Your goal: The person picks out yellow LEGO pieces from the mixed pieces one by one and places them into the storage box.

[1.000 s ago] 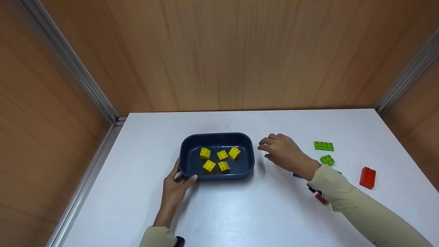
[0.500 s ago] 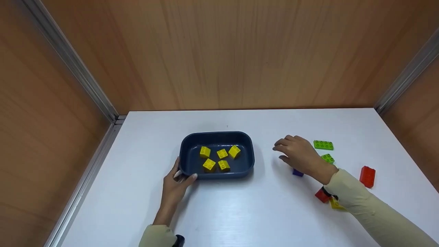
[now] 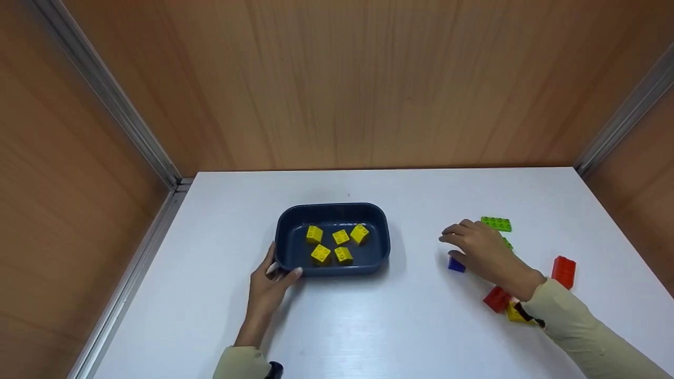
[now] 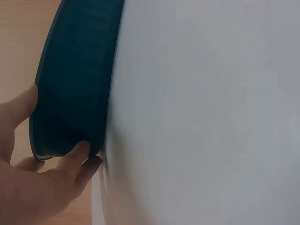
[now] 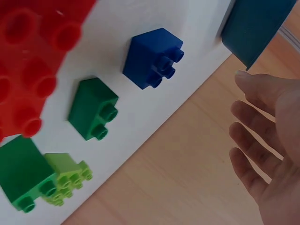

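A dark blue rectangular tray [image 3: 333,271] rests on the white table with several yellow toy bricks [image 3: 320,255] lying apart inside it. My left hand [image 3: 267,292] grips its near left corner, the thumb at the near rim; the left wrist view has the fingers [image 4: 77,157] against the tray's end. To the right, my right hand [image 3: 482,252] hovers over loose bricks, fingers loosely bent and holding nothing. Just below its thumb lies a blue brick [image 3: 456,265]. In the right wrist view, a dark green brick [image 5: 91,108] lies near the blue one.
A light green brick [image 3: 496,224] lies beyond my right hand, another partly hidden behind it. One red brick [image 3: 564,272] is farther right; a second red brick [image 3: 497,299] and a yellow brick [image 3: 516,312] lie under my right wrist. A wooden panel [image 3: 368,89] stands behind the table.
My right hand has moved away from the tray, right and toward me, over the loose bricks, uncovering the blue brick. My left hand and the tray have stayed put.
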Motion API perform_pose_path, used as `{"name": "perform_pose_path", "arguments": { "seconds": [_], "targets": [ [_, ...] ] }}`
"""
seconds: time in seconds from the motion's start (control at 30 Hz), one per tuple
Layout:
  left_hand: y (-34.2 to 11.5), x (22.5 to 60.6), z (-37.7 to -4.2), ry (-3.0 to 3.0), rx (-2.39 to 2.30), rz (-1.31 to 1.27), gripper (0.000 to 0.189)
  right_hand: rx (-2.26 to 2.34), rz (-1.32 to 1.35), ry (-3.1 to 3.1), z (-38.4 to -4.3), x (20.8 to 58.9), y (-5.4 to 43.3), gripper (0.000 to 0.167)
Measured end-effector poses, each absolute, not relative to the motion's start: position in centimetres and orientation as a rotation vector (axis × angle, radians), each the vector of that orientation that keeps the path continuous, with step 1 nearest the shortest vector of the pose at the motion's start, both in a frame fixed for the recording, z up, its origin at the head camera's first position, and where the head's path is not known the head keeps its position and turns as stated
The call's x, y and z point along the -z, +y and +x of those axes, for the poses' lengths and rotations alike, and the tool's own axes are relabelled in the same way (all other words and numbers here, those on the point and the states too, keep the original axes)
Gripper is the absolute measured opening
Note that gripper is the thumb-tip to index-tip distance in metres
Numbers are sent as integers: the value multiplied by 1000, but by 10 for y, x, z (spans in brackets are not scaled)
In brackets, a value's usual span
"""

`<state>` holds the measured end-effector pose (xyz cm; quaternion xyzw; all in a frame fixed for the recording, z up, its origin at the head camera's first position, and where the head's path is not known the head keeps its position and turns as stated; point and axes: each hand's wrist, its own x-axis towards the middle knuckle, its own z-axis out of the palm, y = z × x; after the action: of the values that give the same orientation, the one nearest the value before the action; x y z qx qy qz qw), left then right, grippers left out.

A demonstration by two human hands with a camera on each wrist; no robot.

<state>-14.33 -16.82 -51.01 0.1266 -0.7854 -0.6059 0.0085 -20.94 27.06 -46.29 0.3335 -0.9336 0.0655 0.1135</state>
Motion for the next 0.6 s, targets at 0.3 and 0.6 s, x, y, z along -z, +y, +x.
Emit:
{"name": "perform_pose_path", "arguments": {
  "seconds": [0.3, 0.6],
  "targets": [
    [-168, 510, -143, -2462, 1866, 382, 91, -210, 903, -2723, -193, 467, 289, 40],
    [-167, 509, -144, -2455, 1865, 389, 91, -267, 789, -2761, -176, 468, 309, 46]
  ]
}}
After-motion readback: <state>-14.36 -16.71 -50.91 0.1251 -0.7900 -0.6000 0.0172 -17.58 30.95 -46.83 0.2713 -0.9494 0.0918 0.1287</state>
